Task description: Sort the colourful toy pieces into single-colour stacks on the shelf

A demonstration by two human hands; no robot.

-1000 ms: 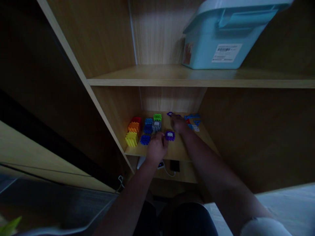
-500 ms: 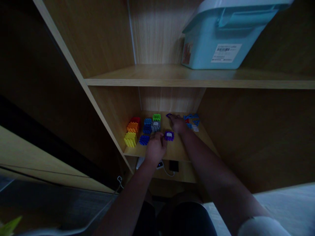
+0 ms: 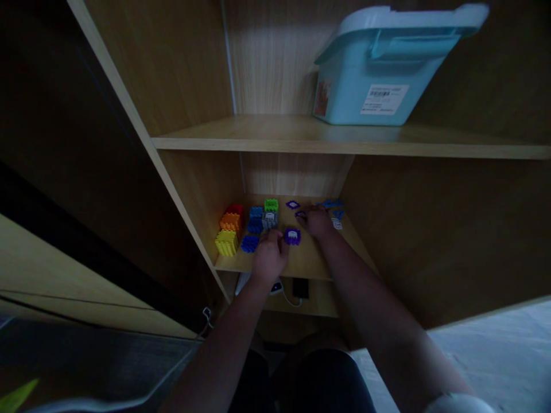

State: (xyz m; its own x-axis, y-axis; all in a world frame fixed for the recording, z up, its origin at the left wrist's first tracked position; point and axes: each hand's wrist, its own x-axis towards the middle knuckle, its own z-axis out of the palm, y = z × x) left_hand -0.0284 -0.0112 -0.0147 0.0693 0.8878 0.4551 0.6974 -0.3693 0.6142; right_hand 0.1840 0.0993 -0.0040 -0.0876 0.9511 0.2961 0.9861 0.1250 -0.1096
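My left hand (image 3: 269,252) rests over the shelf beside a small purple stack of plastic pieces (image 3: 293,236) with a white-marked top. Its thumb and fingers are slightly apart, and nothing shows in them. Just left of it lie dark blue pieces (image 3: 249,244). Farther back, my right hand (image 3: 317,221) has its fingertips closed on a flat purple plastic piece (image 3: 300,214), partly hidden by the fingers. Behind that, a purple diamond-shaped piece (image 3: 293,204) lies flat on the shelf.
Yellow (image 3: 227,242), orange and red blocks line the left side. Blue, grey (image 3: 270,220) and green (image 3: 271,205) blocks stand mid-left. Loose blue pieces (image 3: 338,214) lie at right. A teal bin (image 3: 365,74) sits on the upper shelf; a black device (image 3: 300,288) with a cable lies below.
My right hand has moved from the purple diamond-shaped piece at the back to another purple piece nearer me, leaving the first on the shelf. My left hand stays by the purple stack.
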